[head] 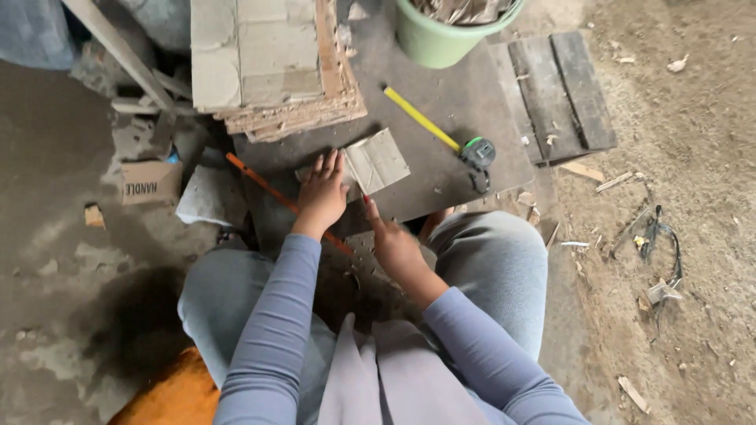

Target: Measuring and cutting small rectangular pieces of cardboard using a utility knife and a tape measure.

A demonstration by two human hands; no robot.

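A seated person in a grey-blue long-sleeved top works over a dark flat board (441, 110) laid on dusty ground. The left hand (321, 193), fingers spread and flat, presses down a small squarish piece of corrugated cardboard (376, 161); it grips nothing. The right hand (394, 244), just below the card's lower corner, is partly closed, and a small red tip (366, 200) shows at its fingers; whether that is a pencil or a fingernail cannot be told. The step in hand looks like marking or trimming the card while it is held still, and the next stroke would call for steady downward pressure from the left palm so the piece does not slide. The card lies tilted, its long axis running from lower left to upper right, flutes along it. A long orange straightedge (264, 187) passes under the left wrist on a diagonal. Beyond the right hand lies a green tape measure (477, 152) with its yellow blade drawn out; farther off stand a stack of cut cardboard sheets (272, 59) and a pale green plastic bucket (441, 31).
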